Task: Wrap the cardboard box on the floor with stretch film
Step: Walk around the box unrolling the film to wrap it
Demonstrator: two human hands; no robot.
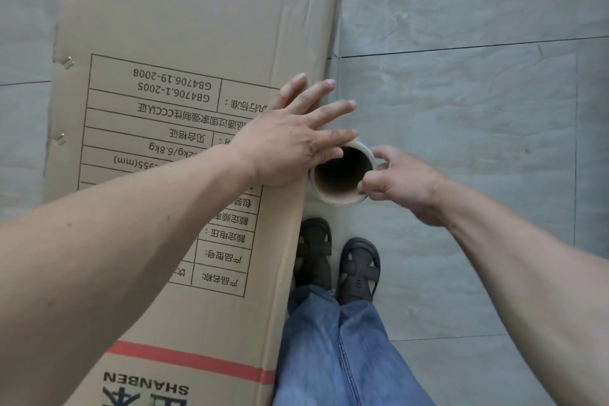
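A long brown cardboard box (184, 43) with a printed table and a red stripe lies on the tiled floor, filling the left half of the view. My left hand (290, 138) lies flat on its top near the right edge, fingers straight and spread. The stretch film roll (342, 175) stands upright against the box's right side, seen end-on with its dark hollow cardboard core. My right hand (398, 181) pinches the roll's rim with thumb and curled fingers. Thin film on the box near its right edge is hard to make out.
Grey marbled floor tiles (461, 92) spread to the right of the box. My feet in dark sandals (339, 260) and blue jeans (339, 349) stand just below the roll, close to the box's right side.
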